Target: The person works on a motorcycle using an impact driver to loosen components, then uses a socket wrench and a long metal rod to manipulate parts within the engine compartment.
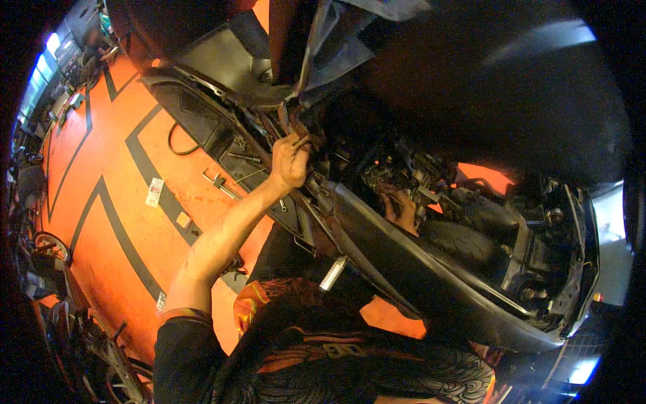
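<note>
My left hand (291, 161) is closed in a fist at the inner edge of the car body, beside a rusty brown bracket (291, 121). What it grips is mostly hidden by the fingers. Down in the dark engine bay (431, 178), my right hand (402, 210) reaches among hoses and metal parts, its fingers bent and pressed together. Anything between those fingertips is too dark to make out. The black fender (397, 236) runs in front of my body and hides most of my right forearm.
Loose tools (241, 156) lie on a dark panel left of my left hand. A metal bar tool (222, 185), a white packet (155, 192) and a looped hose (180, 141) are on the orange floor. A lit strip lamp (333, 273) is near the fender. Another person (93, 57) sits far left.
</note>
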Motion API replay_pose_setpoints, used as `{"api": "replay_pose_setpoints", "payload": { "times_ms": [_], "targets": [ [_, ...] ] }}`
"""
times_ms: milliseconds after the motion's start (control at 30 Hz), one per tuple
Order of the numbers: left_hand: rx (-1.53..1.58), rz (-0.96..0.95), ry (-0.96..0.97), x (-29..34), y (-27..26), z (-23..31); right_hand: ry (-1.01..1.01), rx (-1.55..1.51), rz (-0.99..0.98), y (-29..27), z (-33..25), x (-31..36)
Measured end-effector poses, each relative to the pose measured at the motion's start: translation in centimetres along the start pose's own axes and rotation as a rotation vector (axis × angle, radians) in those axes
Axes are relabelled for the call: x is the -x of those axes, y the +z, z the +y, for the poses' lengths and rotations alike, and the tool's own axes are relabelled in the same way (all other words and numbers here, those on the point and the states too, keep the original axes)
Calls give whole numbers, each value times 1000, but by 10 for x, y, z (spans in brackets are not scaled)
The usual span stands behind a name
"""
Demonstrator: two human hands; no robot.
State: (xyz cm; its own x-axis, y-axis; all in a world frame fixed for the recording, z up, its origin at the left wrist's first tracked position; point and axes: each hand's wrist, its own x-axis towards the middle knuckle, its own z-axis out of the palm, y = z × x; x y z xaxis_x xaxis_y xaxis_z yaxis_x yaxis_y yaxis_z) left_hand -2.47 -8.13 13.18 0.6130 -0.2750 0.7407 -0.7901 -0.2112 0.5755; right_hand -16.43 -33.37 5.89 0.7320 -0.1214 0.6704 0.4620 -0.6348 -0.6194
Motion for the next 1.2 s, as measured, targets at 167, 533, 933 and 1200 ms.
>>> {"api": "replay_pose_setpoints", "payload": {
  "times_ms": [167,533,933,1200],
  "targets": [
    [-83,4,102,-4,7,2,37,32,-29,-12,-1,6],
    [-188,59,273,-3,6,-5,139,240,-45,-9,2,-7],
    [-88,38,142,2,6,-7,-37,620,-283,-16,-22,-40],
    [-5,36,25,-1,6,4,80,377,-423,-3,-31,-87]
  ]
}}
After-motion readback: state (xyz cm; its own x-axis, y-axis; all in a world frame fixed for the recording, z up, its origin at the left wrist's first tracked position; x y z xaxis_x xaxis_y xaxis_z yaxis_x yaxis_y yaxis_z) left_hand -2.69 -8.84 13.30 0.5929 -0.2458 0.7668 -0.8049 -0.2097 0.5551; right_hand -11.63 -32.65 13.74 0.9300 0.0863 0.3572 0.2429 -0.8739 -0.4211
